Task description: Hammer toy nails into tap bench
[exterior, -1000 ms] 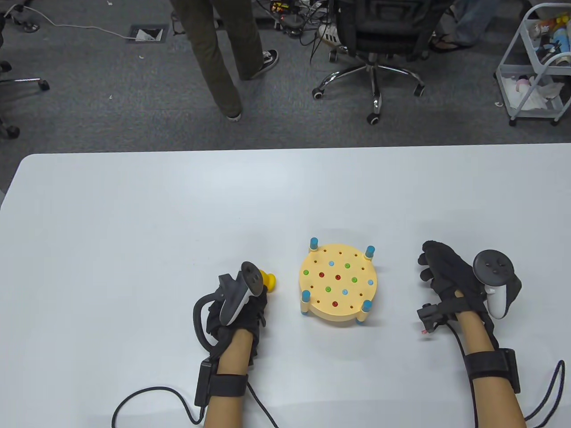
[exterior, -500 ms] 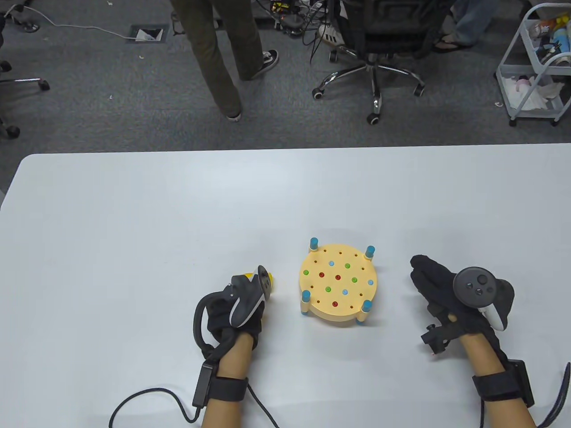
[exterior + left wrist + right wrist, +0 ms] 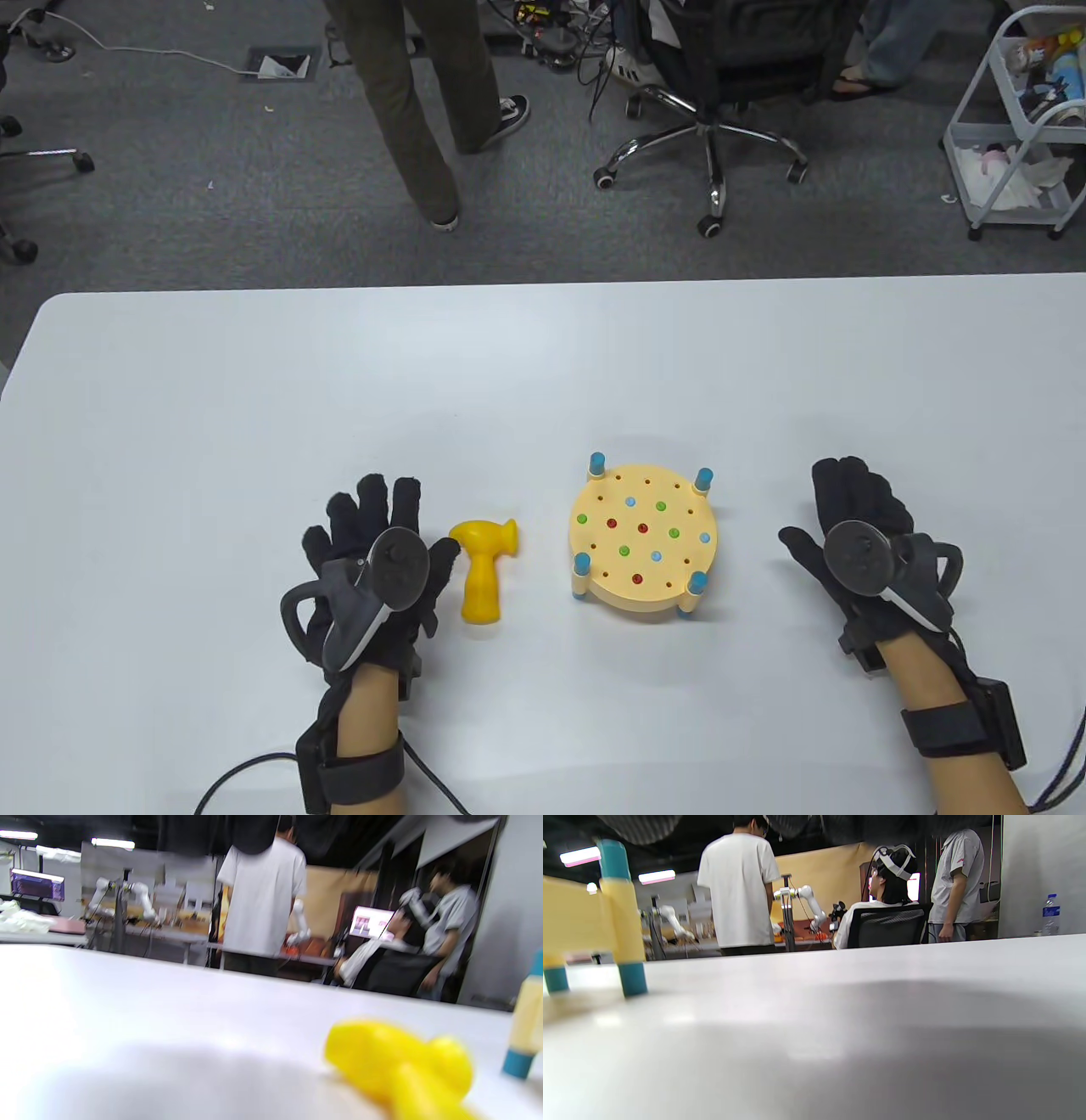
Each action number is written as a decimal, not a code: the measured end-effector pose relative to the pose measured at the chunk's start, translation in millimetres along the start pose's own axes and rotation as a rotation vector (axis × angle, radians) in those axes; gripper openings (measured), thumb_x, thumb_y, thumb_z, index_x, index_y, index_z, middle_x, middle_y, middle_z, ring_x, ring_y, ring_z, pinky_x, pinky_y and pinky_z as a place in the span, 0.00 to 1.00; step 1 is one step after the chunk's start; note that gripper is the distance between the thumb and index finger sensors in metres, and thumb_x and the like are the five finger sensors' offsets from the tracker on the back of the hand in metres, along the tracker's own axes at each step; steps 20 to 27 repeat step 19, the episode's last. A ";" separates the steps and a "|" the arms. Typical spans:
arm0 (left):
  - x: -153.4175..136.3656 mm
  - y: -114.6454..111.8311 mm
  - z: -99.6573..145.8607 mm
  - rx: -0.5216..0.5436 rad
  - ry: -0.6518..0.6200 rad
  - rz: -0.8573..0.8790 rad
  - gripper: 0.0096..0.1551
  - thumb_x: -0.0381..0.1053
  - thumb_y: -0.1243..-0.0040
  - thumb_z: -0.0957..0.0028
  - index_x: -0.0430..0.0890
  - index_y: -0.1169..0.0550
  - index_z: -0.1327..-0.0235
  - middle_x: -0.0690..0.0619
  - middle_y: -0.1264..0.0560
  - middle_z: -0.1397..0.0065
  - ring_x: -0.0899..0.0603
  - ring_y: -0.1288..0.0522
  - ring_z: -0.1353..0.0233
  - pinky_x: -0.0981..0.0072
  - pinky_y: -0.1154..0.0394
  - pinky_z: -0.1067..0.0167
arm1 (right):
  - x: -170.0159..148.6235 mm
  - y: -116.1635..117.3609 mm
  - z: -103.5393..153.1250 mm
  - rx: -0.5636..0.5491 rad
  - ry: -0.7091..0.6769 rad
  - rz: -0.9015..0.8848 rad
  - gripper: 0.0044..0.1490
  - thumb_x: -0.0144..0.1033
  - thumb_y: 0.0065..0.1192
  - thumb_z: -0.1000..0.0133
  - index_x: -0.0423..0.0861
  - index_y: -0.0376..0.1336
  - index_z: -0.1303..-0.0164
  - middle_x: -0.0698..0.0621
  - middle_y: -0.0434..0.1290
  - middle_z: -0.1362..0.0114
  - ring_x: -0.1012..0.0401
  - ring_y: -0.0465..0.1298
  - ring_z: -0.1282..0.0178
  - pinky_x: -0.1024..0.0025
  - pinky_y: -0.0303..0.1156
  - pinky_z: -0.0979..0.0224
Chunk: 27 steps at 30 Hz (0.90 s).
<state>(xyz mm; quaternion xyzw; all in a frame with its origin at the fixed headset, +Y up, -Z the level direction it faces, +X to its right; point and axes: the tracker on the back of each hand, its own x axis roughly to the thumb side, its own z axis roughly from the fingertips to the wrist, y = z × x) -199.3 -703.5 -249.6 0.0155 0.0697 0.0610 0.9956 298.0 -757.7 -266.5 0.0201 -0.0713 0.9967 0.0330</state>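
**Both hands flat, hammer lying free**

The left hand (image 3: 373, 560) lies released, fingers spread on the surface (image 3: 254, 407); the yellow hammer (image 3: 484, 569) lies just beside it. The tap bench (image 3: 643, 539) stands between hammer and the released right hand (image 3: 861, 543).

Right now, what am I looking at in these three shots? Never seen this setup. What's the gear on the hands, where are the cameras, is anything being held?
There is no robot: a person's two hands wear black sensor gloves, each with a tracker strapped to its back.

The wide shot looks down at the white table. The other two come from low, blurry cameras on each wrist.

On the table: a round yellow tap bench with coloured toy nails, and a yellow toy hammer lying to its left. The left wrist view shows the hammer close up; the right wrist view catches a bench leg.

The left hand and the right hand lie flat with fingers spread, holding nothing.
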 end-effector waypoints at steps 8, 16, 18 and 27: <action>-23.5 -20.9 -10.4 -0.100 0.052 -0.023 0.54 0.77 0.53 0.67 0.75 0.65 0.34 0.64 0.79 0.21 0.40 0.82 0.20 0.33 0.79 0.28 | 7.8 6.4 3.2 0.024 -0.002 0.129 0.63 0.72 0.30 0.51 0.46 0.19 0.20 0.37 0.18 0.18 0.33 0.21 0.20 0.25 0.26 0.30; -19.3 -21.6 -9.2 -0.109 0.035 -0.053 0.54 0.77 0.52 0.67 0.74 0.65 0.34 0.63 0.78 0.20 0.39 0.81 0.20 0.34 0.78 0.28 | 10.1 16.0 1.3 0.101 -0.004 0.113 0.63 0.72 0.30 0.51 0.46 0.18 0.20 0.37 0.17 0.18 0.33 0.21 0.20 0.26 0.26 0.30; -18.4 -22.5 -8.9 -0.118 0.029 -0.055 0.54 0.77 0.52 0.66 0.74 0.65 0.34 0.63 0.78 0.21 0.39 0.81 0.20 0.34 0.78 0.28 | 10.2 16.6 1.4 0.103 -0.004 0.105 0.63 0.72 0.30 0.51 0.46 0.18 0.21 0.37 0.17 0.18 0.33 0.21 0.20 0.26 0.26 0.29; -17.7 -23.2 -8.6 -0.118 0.025 -0.056 0.54 0.77 0.52 0.66 0.74 0.65 0.33 0.62 0.78 0.20 0.39 0.81 0.20 0.34 0.78 0.28 | 10.3 16.9 1.4 0.103 -0.004 0.102 0.63 0.72 0.30 0.50 0.46 0.18 0.21 0.37 0.17 0.18 0.33 0.21 0.20 0.26 0.26 0.29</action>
